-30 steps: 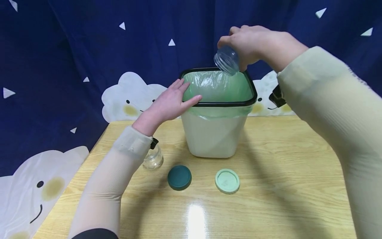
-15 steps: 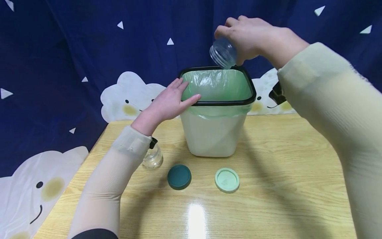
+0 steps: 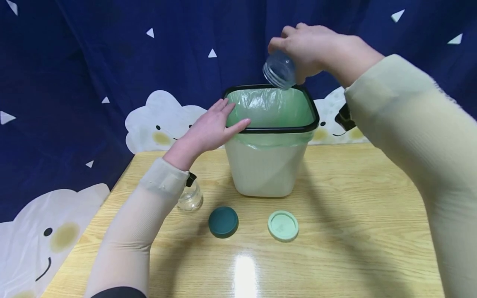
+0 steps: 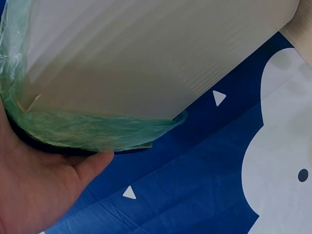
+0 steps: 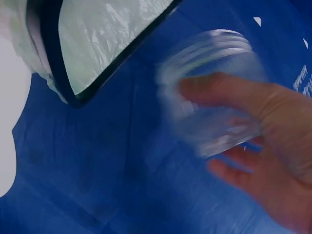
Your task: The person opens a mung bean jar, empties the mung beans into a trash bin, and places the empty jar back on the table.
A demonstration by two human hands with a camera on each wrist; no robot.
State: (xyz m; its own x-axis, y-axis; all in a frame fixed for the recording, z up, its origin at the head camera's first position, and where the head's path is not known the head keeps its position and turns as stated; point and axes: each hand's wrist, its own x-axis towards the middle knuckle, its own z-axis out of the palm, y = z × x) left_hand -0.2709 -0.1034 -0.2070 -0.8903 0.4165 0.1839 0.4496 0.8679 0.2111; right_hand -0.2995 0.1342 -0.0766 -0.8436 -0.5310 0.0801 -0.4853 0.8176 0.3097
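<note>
A clear plastic jar is in my right hand, tipped with its threaded mouth facing down and left above the back edge of the bin. Thumb and fingers curl round its body in the right wrist view, where the jar is blurred. No lid is on it. The white bin has a black rim and a green plastic liner. My left hand rests on the rim's left corner, fingers straight. From below, the left wrist view shows that hand against the rim and liner.
On the wooden table, a dark teal lid and a light green lid lie before the bin. A second clear jar stands partly behind my left wrist. A dark blue curtain with white clouds hangs behind.
My right hand and the jar rise slightly leftward, then drop back a little, over the bin's back edge. The left hand stays on the rim; the lids stay put.
</note>
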